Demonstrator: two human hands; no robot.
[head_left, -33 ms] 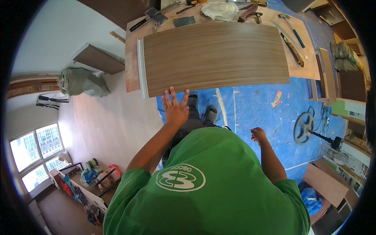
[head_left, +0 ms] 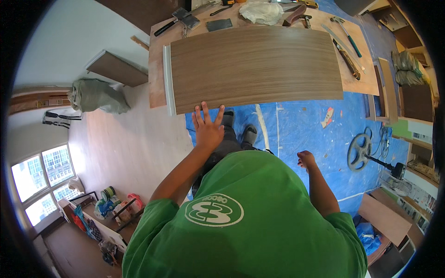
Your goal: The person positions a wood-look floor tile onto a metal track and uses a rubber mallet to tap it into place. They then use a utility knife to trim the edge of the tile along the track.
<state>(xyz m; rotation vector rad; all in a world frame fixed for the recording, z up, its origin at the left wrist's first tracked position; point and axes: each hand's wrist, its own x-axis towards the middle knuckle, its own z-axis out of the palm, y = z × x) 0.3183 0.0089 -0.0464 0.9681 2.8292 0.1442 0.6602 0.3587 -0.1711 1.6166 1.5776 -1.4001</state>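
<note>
A long wood-grain board lies flat on the plywood worktop, its near edge reaching past the worktop toward me. Along its left end runs a pale strip. My left hand is open with fingers spread, the fingertips resting on the board's near edge close to its left corner. Away from the board, my right hand hangs at my right side over the blue floor sheet. Its fingers are curled in, and nothing shows in them.
On the plywood worktop lie a handsaw, a hammer, a scraper and a crumpled white plastic bag. A pedestal fan stands on the blue sheet at right. A grey-green sack sits at left.
</note>
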